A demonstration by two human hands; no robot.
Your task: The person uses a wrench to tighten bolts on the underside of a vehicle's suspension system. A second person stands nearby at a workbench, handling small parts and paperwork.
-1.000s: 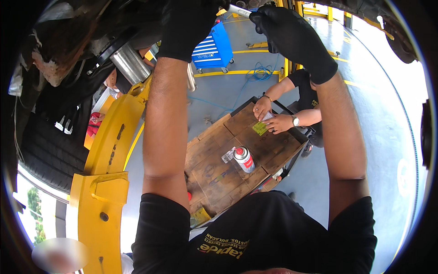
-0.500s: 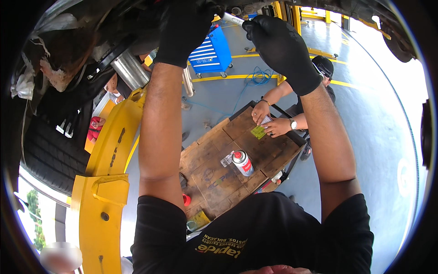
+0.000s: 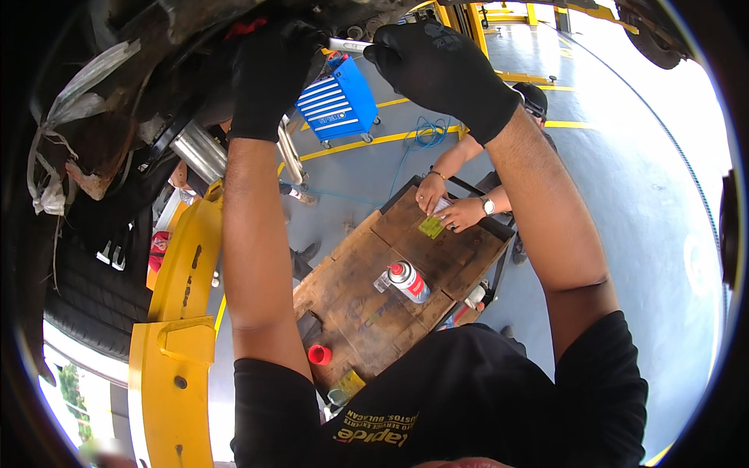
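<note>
Both my hands, in black gloves, are raised to the dark underside of a vehicle (image 3: pixel 187 31). My right hand (image 3: pixel 441 74) is closed round one end of a silver wrench (image 3: pixel 349 45), which lies nearly level between the hands. At the wrench's other end, my left hand (image 3: pixel 273 74) is closed against the dark parts. Its fingers are mostly lost in shadow, so what they grip cannot be made out. A red cloth-like thing (image 3: pixel 243 29) shows just above the left hand.
Below my arms stands a wooden-topped table (image 3: pixel 351 281) with a spray can (image 3: pixel 409 281) and red cap (image 3: pixel 319 355). A co-worker's hands (image 3: pixel 449 207) hold a yellow-green packet there. A yellow lift post (image 3: pixel 172 374) rises at left, near a tyre (image 3: pixel 94 312). Behind is a blue tool cabinet (image 3: pixel 339 105).
My right hand has moved left, and the wrench has turned from slanting to nearly level. My left hand has shifted slightly left in view. The whole view has shifted somewhat too.
</note>
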